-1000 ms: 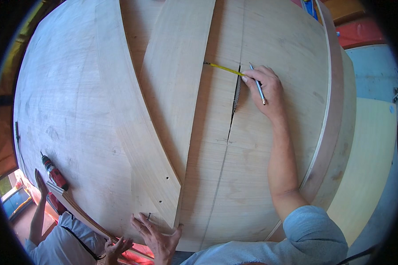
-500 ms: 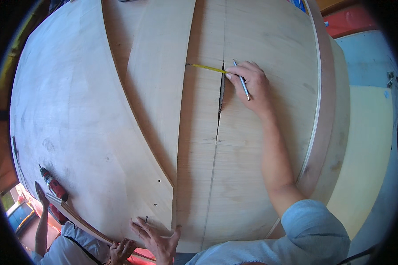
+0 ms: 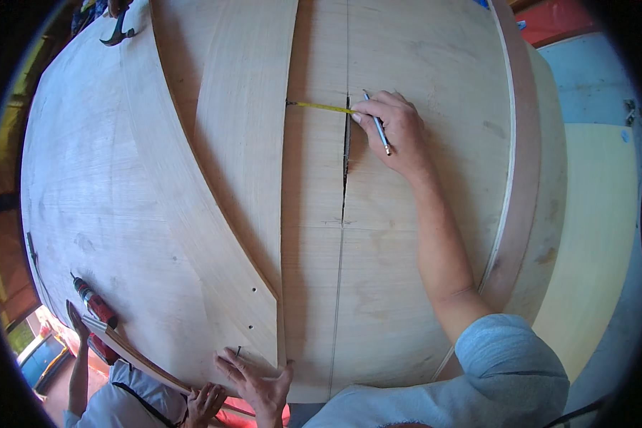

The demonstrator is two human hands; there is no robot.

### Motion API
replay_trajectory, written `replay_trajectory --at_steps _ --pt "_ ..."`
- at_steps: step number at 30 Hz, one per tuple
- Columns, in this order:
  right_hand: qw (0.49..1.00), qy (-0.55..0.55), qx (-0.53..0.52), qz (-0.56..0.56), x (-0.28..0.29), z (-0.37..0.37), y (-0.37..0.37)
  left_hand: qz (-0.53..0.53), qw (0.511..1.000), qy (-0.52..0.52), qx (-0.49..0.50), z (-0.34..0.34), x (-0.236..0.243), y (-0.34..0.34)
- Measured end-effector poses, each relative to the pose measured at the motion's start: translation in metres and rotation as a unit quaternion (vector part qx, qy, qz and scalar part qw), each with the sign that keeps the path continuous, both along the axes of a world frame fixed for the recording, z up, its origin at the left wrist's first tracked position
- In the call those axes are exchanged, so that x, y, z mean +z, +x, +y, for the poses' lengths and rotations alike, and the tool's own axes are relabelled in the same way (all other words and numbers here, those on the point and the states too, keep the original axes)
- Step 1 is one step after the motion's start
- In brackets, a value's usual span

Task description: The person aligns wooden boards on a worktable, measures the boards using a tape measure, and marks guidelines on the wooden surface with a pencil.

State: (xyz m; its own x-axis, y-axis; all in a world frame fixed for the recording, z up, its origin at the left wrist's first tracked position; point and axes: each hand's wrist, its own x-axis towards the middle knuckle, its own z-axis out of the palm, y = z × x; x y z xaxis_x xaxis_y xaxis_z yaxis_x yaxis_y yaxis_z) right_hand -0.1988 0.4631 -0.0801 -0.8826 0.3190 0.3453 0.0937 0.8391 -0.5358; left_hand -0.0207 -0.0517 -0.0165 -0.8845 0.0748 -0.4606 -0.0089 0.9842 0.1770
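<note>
My right hand point(image 3: 399, 132) is closed on a yellow tape measure blade point(image 3: 321, 107), with a light blue pencil point(image 3: 378, 125) held between the same fingers. The blade stretches left from my fingertips to the edge of a long wooden strip point(image 3: 246, 143), crossing just above a narrow dark slot point(image 3: 346, 164) in the pale plywood panel point(image 3: 392, 285). At the lower edge, my left hand point(image 3: 257, 385) rests with fingers spread on the bottom end of a curved plywood strip point(image 3: 242, 307). A nail or screw point(image 3: 238, 350) stands up beside those fingers.
A red and black cordless drill point(image 3: 94, 301) lies on the panel at lower left. Nearby, another person's hands point(image 3: 205, 403) hold a curved wooden piece point(image 3: 132, 353). A claw hammer point(image 3: 118, 32) appears at upper left. A raised wooden band point(image 3: 524, 178) runs down the right.
A hammer has come into sight at upper left. The view has shifted slightly. Both my hands keep their places on the wood, the right one still holding tape and pencil.
</note>
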Motion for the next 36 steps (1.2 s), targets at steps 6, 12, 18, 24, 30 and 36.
replay_trajectory --at_steps 6,12,18,24,30,36 --pt "1.0 0.016 0.004 0.019 -0.0032 0.0016 -0.0003 0.007 1.0 0.001 -0.004 0.0002 -0.0013 -0.0002" --pt "1.0 0.01 0.012 0.002 0.001 0.0016 -0.0005 0.014 1.0 0.006 -0.001 0.0019 -0.0012 0.0003" --pt "1.0 0.022 0.005 0.009 -0.0022 0.0022 -0.0011 0.023 1.0 0.014 -0.008 0.0007 -0.0015 0.0005" --pt "1.0 0.007 0.012 0.019 -0.0011 0.0027 -0.0026 0.02 1.0 0.002 -0.012 0.0015 -0.0004 -0.0013" --pt "1.0 0.012 0.012 0.011 0.0034 0.0025 -0.0017 0.01 1.0 0.003 -0.009 0.0023 0.0006 -0.0016" --pt "1.0 0.009 0.02 0.005 0.001 0.005 -0.0009 0.005 1.0 0.007 -0.004 0.0025 -0.0008 0.0008"
